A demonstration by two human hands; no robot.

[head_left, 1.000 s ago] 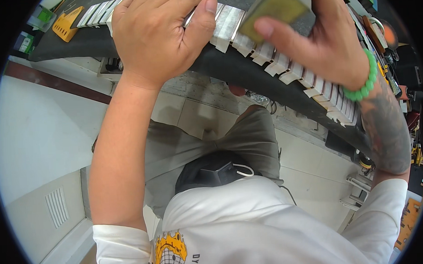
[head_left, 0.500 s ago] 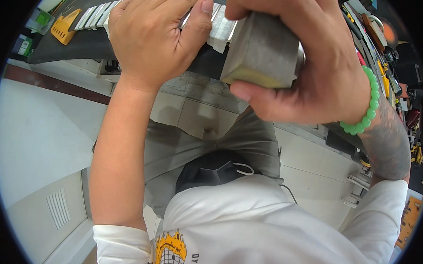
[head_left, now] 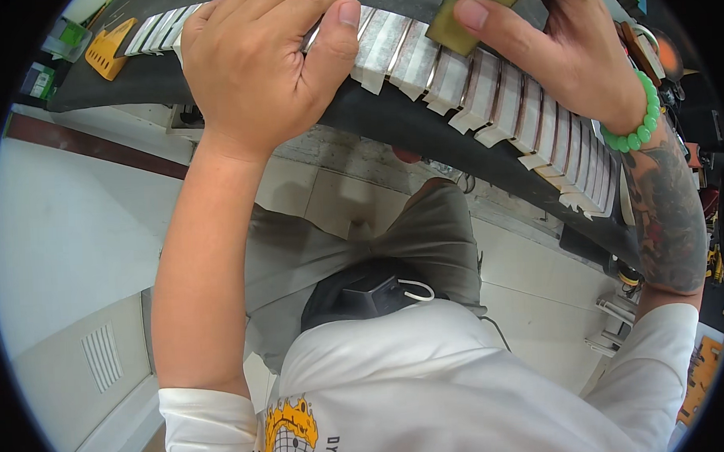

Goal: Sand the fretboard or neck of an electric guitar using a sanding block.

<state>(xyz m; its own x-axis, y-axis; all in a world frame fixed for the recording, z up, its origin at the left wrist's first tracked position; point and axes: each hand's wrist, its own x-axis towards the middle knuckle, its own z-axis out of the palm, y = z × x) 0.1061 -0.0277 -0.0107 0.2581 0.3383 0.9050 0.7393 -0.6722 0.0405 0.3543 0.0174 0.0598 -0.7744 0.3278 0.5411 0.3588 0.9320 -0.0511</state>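
A guitar neck [head_left: 452, 79] lies across the bench, its metal frets showing between strips of whitish masking tape whose torn ends hang over the near edge. My left hand [head_left: 269, 78] is closed around the neck at the upper left, thumb lying along the near side; its fingertips are hidden behind. Above the middle of the fretboard, my right hand [head_left: 559, 56] grips a block [head_left: 456, 33] with a dull yellow-green face. The block's lower corner overlaps the taped strips; I cannot tell whether it touches them. A green bead bracelet circles the right wrist.
An orange-yellow plate with holes [head_left: 110, 50] stands by the neck's left end. Green-lidded containers [head_left: 67, 35] are at the far left. Several tools crowd the right side [head_left: 666, 136]. The bench's dark padded edge [head_left: 423, 148] curves in front of my knees.
My right hand has moved up and away from me with the block and tilted it, so its yellow-green face shows instead of the grey metal sides. More fretboard is uncovered. My left hand stays put.
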